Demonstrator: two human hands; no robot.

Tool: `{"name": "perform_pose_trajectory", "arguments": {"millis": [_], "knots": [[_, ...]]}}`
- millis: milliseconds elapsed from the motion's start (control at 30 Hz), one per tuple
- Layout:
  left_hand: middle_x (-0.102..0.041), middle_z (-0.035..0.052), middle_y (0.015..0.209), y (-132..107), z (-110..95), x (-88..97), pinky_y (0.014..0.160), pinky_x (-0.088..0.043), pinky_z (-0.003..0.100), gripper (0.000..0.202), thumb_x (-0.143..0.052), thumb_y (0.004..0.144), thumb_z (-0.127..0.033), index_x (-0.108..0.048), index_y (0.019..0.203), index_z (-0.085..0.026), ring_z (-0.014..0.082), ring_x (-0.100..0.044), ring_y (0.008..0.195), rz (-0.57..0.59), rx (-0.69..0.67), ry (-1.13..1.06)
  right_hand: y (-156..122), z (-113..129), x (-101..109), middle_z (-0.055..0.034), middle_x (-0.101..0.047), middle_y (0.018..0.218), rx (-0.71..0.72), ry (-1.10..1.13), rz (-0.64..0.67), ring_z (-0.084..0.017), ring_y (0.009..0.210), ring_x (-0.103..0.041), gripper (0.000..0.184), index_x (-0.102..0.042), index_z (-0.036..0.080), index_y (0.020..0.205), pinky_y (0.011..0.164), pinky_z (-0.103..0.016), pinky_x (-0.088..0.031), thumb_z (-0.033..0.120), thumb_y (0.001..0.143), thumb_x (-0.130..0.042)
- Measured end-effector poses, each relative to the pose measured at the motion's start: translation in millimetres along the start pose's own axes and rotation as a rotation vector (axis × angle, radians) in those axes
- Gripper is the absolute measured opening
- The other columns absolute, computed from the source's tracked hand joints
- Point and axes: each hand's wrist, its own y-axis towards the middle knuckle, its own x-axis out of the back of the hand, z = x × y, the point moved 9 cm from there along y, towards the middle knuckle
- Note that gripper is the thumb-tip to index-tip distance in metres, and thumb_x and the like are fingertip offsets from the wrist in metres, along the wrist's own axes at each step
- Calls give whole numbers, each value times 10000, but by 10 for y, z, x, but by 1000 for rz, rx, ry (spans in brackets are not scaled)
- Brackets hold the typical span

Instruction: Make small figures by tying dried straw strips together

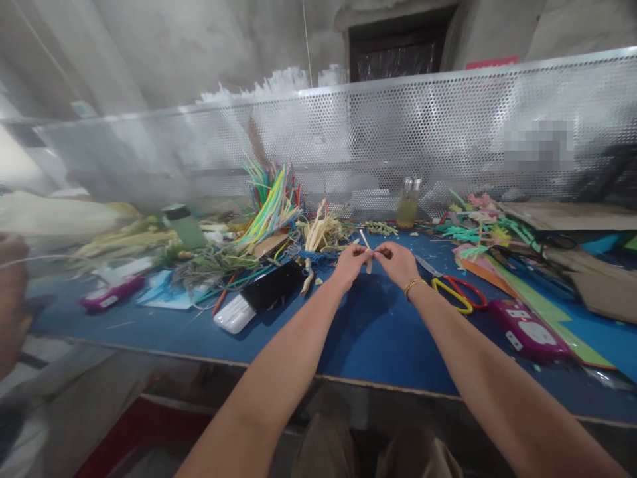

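Both hands up over the blue table [378, 332]: left hand [350, 262] and right hand [398, 261] each pinching the pale straw strip [367, 255] between them, fingertips nearly touching

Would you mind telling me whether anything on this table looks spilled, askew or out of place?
Nothing looks spilled or damaged. Pale offcuts lie loose on the blue table beside the black phone; left hand and right hand pinch a pale strip.
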Motion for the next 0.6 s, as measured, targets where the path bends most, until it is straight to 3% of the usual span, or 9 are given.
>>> {"name": "perform_pose_trajectory", "arguments": {"millis": [233,600], "knots": [[-582,-31,568,20,40,31,534,-328,231,203,-734,689,-284,-580,721,-155,72,-427,487,-11,41,2,11,-2,-34,-9,-706,747,14,2,24,-155,705,-622,100,-675,224,776,681,-276,-444,302,790,-613],[-605,-29,612,3,98,38,472,-331,211,317,-820,599,-292,-575,759,-170,75,-495,472,-14,167,-163,-9,89,34,-10,-718,769,32,-13,-6,-157,725,-637,85,-676,228,789,703,-275,-445,297,798,-628]]}}
